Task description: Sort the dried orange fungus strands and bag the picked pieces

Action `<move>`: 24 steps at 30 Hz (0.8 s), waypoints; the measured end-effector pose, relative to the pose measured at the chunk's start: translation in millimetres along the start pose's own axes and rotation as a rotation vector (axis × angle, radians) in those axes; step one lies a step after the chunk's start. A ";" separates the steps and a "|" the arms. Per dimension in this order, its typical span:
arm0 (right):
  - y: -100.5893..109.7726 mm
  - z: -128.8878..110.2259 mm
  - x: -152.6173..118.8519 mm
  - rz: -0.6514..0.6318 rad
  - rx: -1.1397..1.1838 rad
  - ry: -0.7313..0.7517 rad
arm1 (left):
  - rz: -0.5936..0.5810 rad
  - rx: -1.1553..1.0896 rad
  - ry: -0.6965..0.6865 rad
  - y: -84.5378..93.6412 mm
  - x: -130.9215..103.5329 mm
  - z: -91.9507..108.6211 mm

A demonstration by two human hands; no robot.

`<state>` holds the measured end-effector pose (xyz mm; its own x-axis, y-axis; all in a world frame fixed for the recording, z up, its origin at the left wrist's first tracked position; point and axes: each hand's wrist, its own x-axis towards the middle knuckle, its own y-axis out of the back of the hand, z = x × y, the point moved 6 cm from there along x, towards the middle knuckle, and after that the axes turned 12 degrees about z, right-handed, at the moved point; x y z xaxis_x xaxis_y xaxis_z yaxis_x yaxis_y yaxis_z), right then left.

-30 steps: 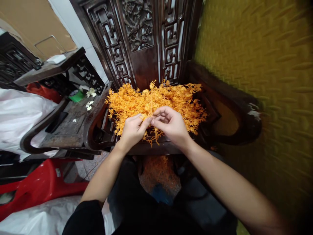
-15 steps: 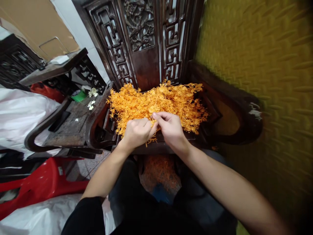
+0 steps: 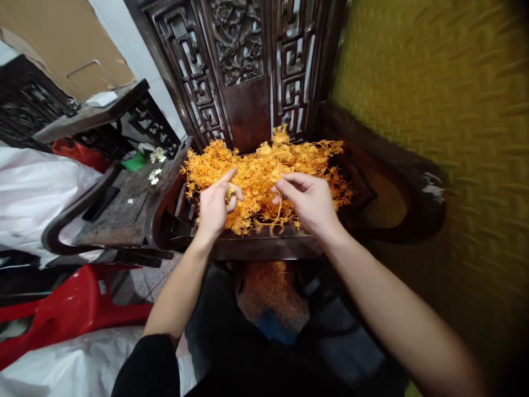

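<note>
A heap of orange plastic flower sprigs [image 3: 256,187] lies on the seat of a dark carved wooden chair. On the left of the heap is my left hand [image 3: 215,205], its index finger stretched out over the sprigs. Its other fingers are curled round small yellow-orange pieces [image 3: 230,193], whose exact shape I cannot make out. My right hand [image 3: 311,199] pinches an orange flower sprig [image 3: 276,175] between thumb and index finger, above the right front of the heap. Thin orange stems hang below that pinch.
The chair's carved back [image 3: 246,105] rises behind the heap, with a curved armrest [image 3: 421,204] on the right. At left stand a side seat with white flowers [image 3: 155,176] and a green tape roll [image 3: 133,161], a red plastic stool [image 3: 88,300] and white sacks [image 3: 37,193].
My hands, close together half a second ago, have moved apart. My left hand went left and its index finger stretched out; my right hand moved right and up with a sprig.
</note>
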<state>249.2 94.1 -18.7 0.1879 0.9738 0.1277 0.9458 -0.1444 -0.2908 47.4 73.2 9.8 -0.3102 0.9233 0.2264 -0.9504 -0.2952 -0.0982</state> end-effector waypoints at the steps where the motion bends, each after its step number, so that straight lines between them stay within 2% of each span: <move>1: -1.2 0.0 -1.3 0.000 -0.018 0.007 | -0.010 -0.015 0.038 -1.7 2.1 -3.8; 4: -6.0 -1.0 -3.8 -0.017 -0.066 0.033 | -0.036 -0.011 0.102 -8.4 1.0 -9.3; 9: -17.7 -0.8 -14.5 -0.075 -0.124 0.052 | -0.092 0.113 0.131 -18.0 -4.0 -16.0; 11: -21.0 -1.2 -19.6 -0.087 -0.178 0.094 | -0.105 0.182 0.077 -20.3 -5.0 -15.1; 16: -23.9 -3.8 -26.5 -0.091 -0.305 0.187 | -0.033 0.331 -0.202 -19.0 -6.2 5.3; 20: -24.6 1.8 -23.2 -0.070 -0.085 0.002 | -0.019 0.319 -0.204 -17.3 -7.2 10.5; 22: -24.9 3.7 -21.0 -0.044 0.060 -0.085 | -0.051 0.261 -0.137 -18.3 -8.1 6.2; 24: -26.0 2.5 -20.1 -0.041 0.096 -0.094 | -0.100 0.204 -0.045 -20.8 -9.5 -1.1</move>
<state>220.2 78.7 -16.1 0.1194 0.9914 0.0534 0.9217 -0.0907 -0.3772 70.2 70.9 8.6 -0.2106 0.9400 0.2684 -0.9601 -0.2505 0.1241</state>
